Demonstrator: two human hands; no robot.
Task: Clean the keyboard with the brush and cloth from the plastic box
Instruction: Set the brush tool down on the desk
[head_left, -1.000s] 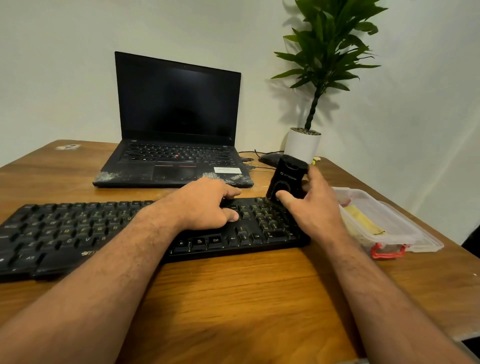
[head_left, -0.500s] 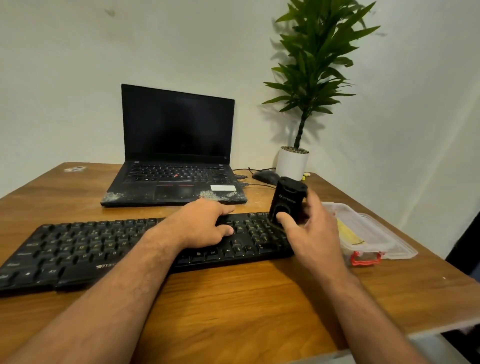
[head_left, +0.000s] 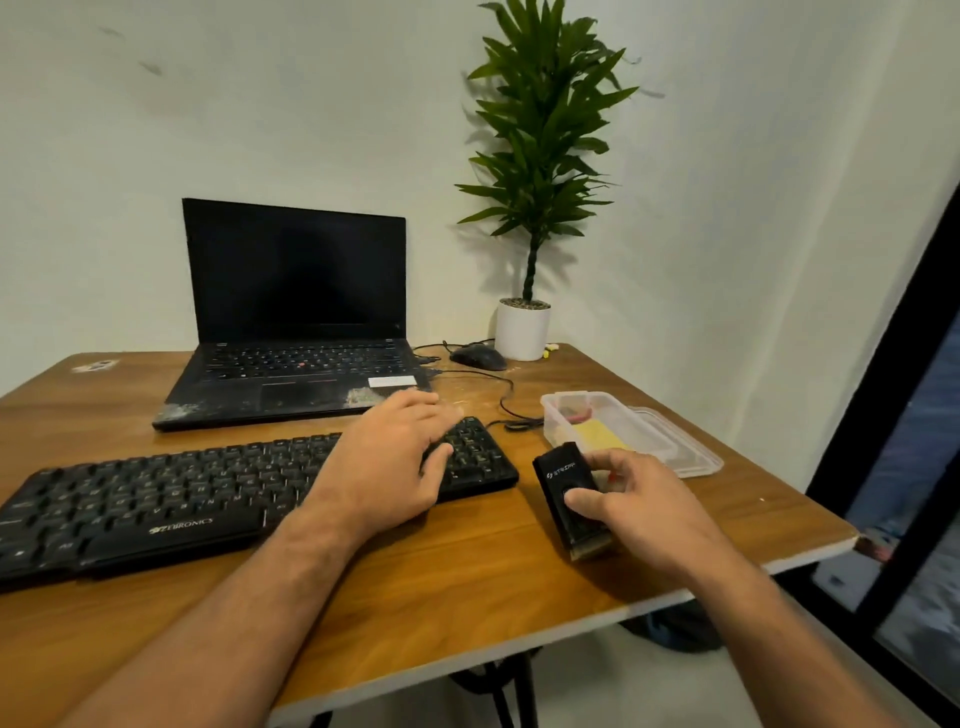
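Right of keyboard (head_left: 249, 493) on table (head_left: 467, 597): right hand (head_left: 639, 509) gripping black brush (head_left: 569, 499) near plastic box (head_left: 628, 431) with yellow cloth (head_left: 600, 435), left hand (head_left: 389, 462) flat, relaxed on keys; risk of brush tipping off near edge if released carelessly.

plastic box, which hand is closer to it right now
Right. The right hand, holding the black brush, sits just in front of the plastic box. The left hand rests on the keyboard, farther to the box's left.

One keyboard (head_left: 249, 488), one laptop (head_left: 296, 317), two hands.
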